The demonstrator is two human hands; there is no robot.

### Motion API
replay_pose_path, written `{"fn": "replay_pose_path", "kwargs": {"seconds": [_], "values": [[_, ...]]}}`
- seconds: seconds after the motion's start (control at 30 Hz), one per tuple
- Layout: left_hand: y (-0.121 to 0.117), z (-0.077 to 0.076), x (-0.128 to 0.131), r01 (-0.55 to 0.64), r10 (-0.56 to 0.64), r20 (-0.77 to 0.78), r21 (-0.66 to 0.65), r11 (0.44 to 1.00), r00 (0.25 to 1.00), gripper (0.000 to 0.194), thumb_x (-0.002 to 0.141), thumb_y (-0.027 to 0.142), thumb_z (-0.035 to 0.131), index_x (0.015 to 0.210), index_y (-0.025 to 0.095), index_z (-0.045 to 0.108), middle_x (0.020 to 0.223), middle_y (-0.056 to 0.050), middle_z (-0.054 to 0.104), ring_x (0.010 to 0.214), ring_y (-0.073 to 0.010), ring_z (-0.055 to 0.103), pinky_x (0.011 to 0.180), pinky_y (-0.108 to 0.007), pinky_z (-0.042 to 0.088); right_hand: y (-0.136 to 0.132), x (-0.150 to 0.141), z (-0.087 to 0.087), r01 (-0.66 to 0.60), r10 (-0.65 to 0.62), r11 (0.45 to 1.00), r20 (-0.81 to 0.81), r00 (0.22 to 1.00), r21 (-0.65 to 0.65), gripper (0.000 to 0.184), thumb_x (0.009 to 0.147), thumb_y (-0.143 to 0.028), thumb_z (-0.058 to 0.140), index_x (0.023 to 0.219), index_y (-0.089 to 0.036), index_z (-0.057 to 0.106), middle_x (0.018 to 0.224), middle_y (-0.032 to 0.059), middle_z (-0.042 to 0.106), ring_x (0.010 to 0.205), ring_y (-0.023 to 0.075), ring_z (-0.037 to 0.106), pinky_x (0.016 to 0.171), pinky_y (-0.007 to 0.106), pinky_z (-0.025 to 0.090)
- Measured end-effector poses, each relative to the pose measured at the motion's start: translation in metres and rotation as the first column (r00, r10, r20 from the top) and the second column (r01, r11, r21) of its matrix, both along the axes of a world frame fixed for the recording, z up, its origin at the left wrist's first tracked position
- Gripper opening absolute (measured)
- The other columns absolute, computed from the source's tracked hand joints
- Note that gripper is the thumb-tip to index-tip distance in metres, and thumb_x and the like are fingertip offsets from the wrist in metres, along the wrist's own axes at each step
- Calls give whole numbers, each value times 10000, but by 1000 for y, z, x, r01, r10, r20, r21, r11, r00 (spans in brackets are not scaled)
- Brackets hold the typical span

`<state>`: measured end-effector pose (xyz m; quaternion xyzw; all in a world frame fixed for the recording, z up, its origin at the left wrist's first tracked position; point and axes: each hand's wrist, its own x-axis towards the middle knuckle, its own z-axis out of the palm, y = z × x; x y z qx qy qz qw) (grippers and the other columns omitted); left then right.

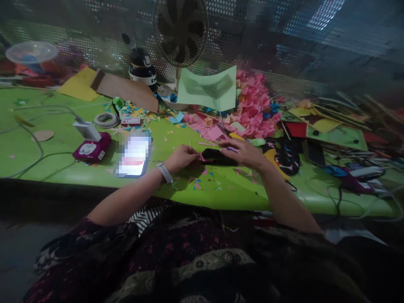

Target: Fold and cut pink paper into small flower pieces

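Note:
My left hand (183, 158) is closed in a pinch at the left end of a dark, elongated object (214, 156). A small pink paper piece (203, 157) shows at its fingertips. From the right, my right hand (243, 152) lies over the dark object with bent fingers, gripping its right part; the object's exact kind is too dark to make out. Small paper scraps (198, 184) lie on the green table (202, 200) in front of both hands. Just beyond them is a heap of folded pink paper pieces (254, 105).
A lit phone (134, 155) and a purple power strip (92, 148) with a plugged-in charger lie left. Tape roll (106, 120), light-green paper sheet (208, 88), bottle (142, 69) and fan (180, 31) stand behind. Black patterned pouch (284, 155) and cluttered papers (334, 122) are right.

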<state>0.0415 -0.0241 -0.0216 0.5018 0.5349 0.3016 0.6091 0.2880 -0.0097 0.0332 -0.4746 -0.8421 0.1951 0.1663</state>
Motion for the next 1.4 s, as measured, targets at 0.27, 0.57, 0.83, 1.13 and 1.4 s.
{"fn": "replay_pose_path", "kwargs": {"seconds": [0.27,0.57,0.83,1.13,1.4], "values": [[-2,3,1,-73,74,33,-45,996,997,173,842,298,755,786,145,697,714,-71,726,568,-135,639,606,-277,504,39,-77,-4,-85,85,996,-4,996,5,396,984,-450,471,1072,-139,700,1111,126,717,1004,237,638,887,363,466],[5,-11,-2,-34,34,-24,15,999,999,167,846,313,735,840,150,699,777,-92,749,644,-160,682,604,-269,514,54,-101,-34,-31,12,991,148,989,126,402,1017,-338,423,1284,-92,596,1327,197,616,1209,283,535,1052,413,364],[5,-11,-1,-47,47,3,-31,998,999,125,823,250,754,801,160,671,742,-71,739,612,-155,681,607,-272,523,54,-104,-39,-11,-12,993,191,982,120,388,1004,-304,404,1258,-99,614,1314,186,616,1197,282,534,1046,423,383],[2,-4,0,-71,71,-11,-55,996,997,165,813,276,780,804,159,664,709,-58,727,574,-142,658,578,-260,496,54,-104,-37,1,-26,993,202,979,121,352,1001,-284,380,1151,-128,658,1196,161,663,1103,279,569,983,426,417],[1,-3,0,-70,70,-18,-49,996,997,140,834,260,760,798,163,665,691,-60,723,553,-138,649,553,-257,481,53,-104,-35,27,-52,993,216,975,119,339,1003,-247,371,1068,-137,685,1126,152,675,1031,260,578,954,394,418]]}}
